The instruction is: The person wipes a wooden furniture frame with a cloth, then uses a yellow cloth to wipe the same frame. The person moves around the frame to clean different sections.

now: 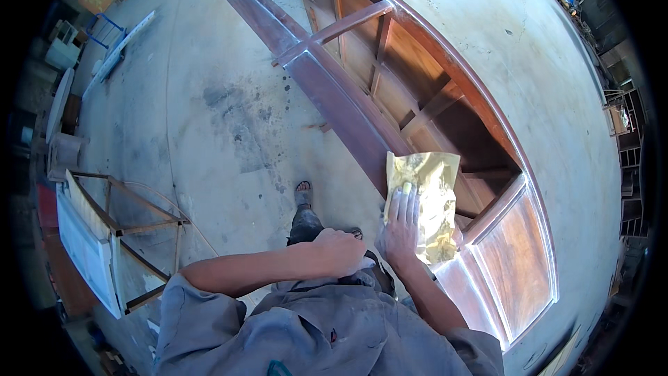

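My right hand [401,226] presses flat on a crumpled yellow sheet of sandpaper [431,202] that lies on the top rail of a large reddish-brown wooden cabinet frame [334,97]. The fingers are dusty white and spread over the sheet's left edge. My left hand [339,252] is closed in a loose fist and rests against my waist, holding nothing. The frame lies on its side on the concrete floor [209,118], with open compartments and a glossy panel [518,257] at its near end.
A smaller unpainted wooden frame with a white panel [104,237] stands at the left. Boards and a blue stand [111,35] lie at the far left. Metal racks [626,132] line the right edge. My foot in a sandal [303,195] is beside the frame.
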Motion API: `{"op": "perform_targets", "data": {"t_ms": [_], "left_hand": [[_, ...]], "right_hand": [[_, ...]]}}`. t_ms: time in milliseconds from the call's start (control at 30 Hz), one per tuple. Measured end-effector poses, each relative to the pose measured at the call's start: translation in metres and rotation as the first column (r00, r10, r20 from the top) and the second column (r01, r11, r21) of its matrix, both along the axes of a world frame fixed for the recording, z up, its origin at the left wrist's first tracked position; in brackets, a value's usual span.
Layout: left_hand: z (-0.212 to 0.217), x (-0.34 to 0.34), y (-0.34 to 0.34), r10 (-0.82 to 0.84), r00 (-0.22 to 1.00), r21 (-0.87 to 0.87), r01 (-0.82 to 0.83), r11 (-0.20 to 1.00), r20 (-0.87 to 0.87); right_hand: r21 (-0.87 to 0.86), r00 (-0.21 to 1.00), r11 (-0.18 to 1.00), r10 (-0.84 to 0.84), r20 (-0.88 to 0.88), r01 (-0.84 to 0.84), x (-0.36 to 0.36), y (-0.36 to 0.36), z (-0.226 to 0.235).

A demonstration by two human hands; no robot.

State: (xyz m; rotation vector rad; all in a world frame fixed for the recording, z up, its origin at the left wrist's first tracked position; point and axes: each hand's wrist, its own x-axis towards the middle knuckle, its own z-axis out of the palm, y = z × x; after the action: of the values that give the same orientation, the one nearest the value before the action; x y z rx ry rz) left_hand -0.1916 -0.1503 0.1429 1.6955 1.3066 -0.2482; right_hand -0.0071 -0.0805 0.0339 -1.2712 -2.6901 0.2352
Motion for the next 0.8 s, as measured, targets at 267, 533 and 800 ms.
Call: {"op": "perform_targets", "data": {"t_ms": [267, 533, 800], "left_hand": [[-0.097, -0.162, -0.061, 0.598, 0.789, 0.259, -0.553, 0.792, -0.144], [-0.132, -0.315, 0.128, 0.609, 0.791, 0.474, -0.561, 0.679, 0.065], [-0.111, -0.165, 0.384, -0.055, 0.899, 0.778, -0.343, 0.526, 0.434]], "right_hand": [[-0.017, 0.992, 0.994, 0.105, -0.067, -0.107, -0.1, 0.039, -0.001], [0.039, 0.979, 0.989, 0.145, -0.146, -0.141, -0.341, 0.224, 0.014], [-0.293, 0.872, 0.885, -0.433, -0.228, 0.363, -0.118, 0.076, -0.062]]}}
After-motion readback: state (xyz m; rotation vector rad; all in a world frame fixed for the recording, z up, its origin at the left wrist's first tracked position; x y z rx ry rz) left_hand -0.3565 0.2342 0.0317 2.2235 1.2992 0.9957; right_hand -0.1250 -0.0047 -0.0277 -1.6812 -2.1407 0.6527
